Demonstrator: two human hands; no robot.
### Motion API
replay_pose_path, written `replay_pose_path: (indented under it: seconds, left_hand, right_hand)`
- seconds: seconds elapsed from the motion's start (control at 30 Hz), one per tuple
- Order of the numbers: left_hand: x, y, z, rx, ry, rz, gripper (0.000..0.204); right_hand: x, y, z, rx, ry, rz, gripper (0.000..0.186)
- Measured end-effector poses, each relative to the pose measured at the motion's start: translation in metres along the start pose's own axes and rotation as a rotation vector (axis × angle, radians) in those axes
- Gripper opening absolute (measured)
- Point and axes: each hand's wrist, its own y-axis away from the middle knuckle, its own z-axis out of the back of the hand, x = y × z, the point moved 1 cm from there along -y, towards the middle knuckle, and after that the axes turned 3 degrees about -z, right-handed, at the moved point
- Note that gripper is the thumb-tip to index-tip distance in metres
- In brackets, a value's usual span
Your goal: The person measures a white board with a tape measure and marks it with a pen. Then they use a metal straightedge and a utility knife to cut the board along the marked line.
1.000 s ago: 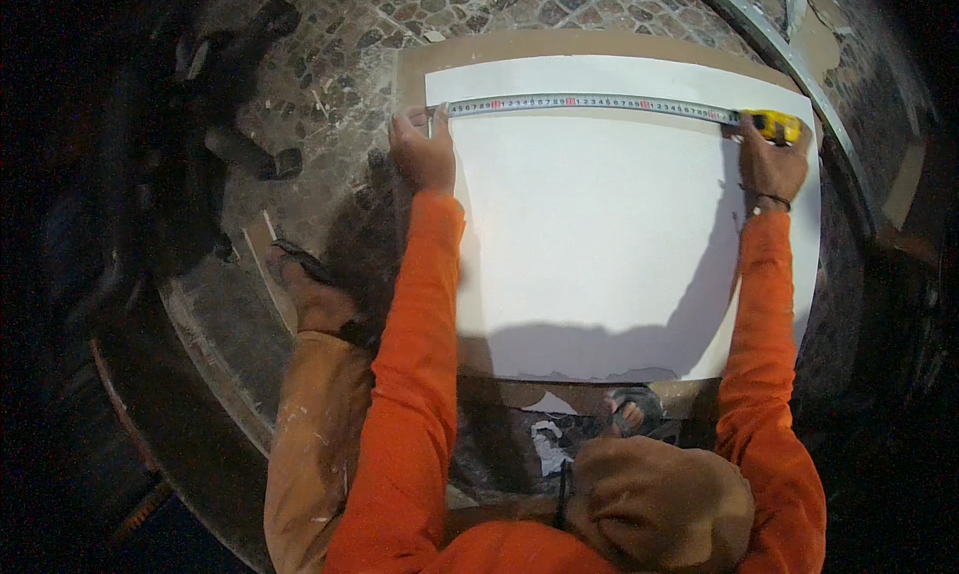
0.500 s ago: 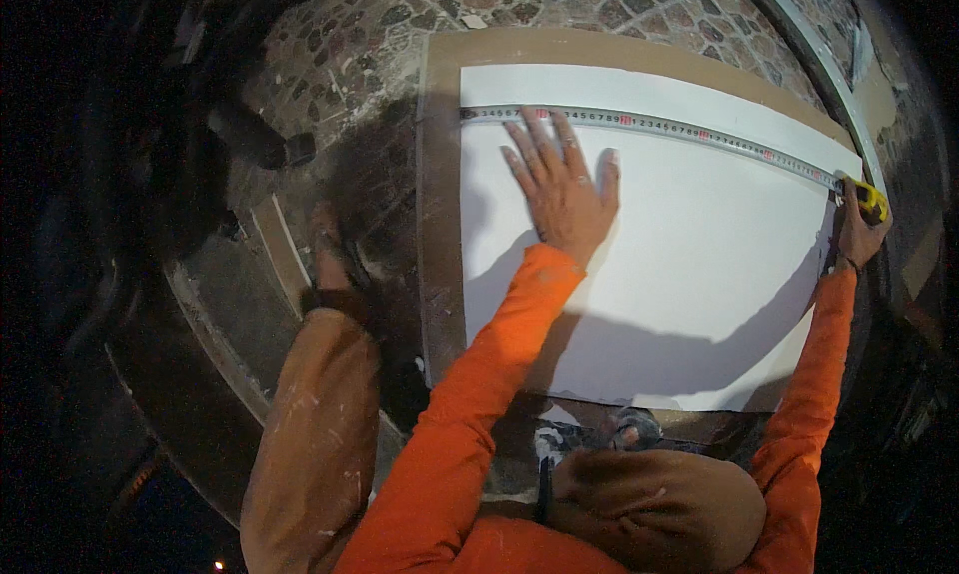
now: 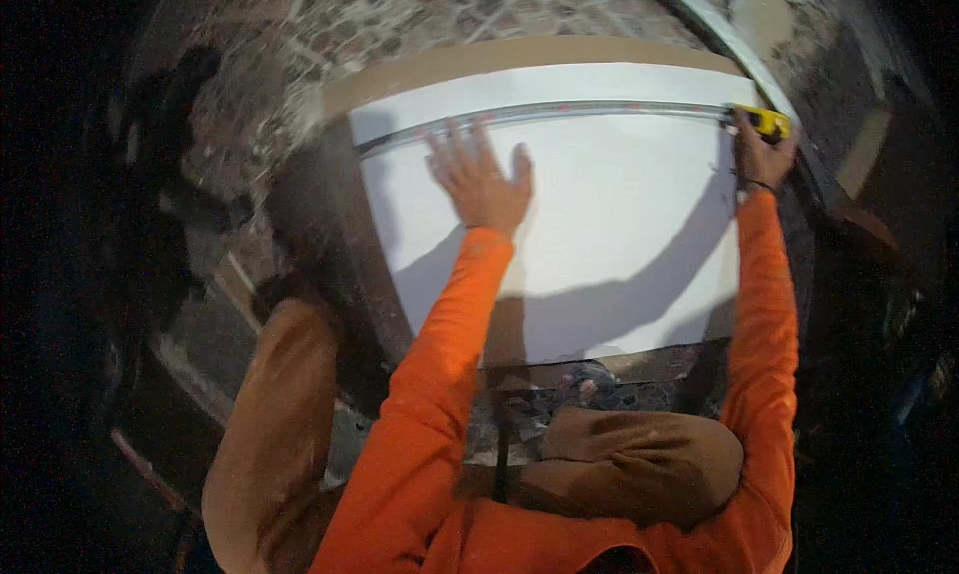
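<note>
A large white sheet lies flat on a brown board in front of me. Across its far part stretches a metal tape measure blade, running from the sheet's left edge to the yellow tape measure case at the right. Fingers spread, my left hand rests over the sheet, its fingertips at the near edge of the blade. My right hand grips the yellow case at the sheet's right edge.
Stone-patterned flooring shows beyond the board. A pale metal rail slants along the far right. At the left lies a narrow strip near my bent leg. Darkness hides the outer sides.
The whole view has shifted and turned, so the sheet, tape and both hands appear further left. My left hand remains spread by the blade, and my right hand still holds the case.
</note>
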Motion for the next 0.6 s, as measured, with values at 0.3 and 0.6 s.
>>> replay_pose_path:
  seconds: [0.3, 0.6]
  left_hand:
    - [-0.012, -0.005, -0.005, 0.030, -0.034, -0.036, 0.065]
    - [-0.007, -0.003, -0.005, 0.038, -0.067, -0.077, 0.066]
  right_hand:
    - [0.007, -0.003, 0.013, -0.088, 0.130, 0.028, 0.067]
    - [0.031, 0.007, 0.006, -0.062, 0.064, -0.081, 0.086]
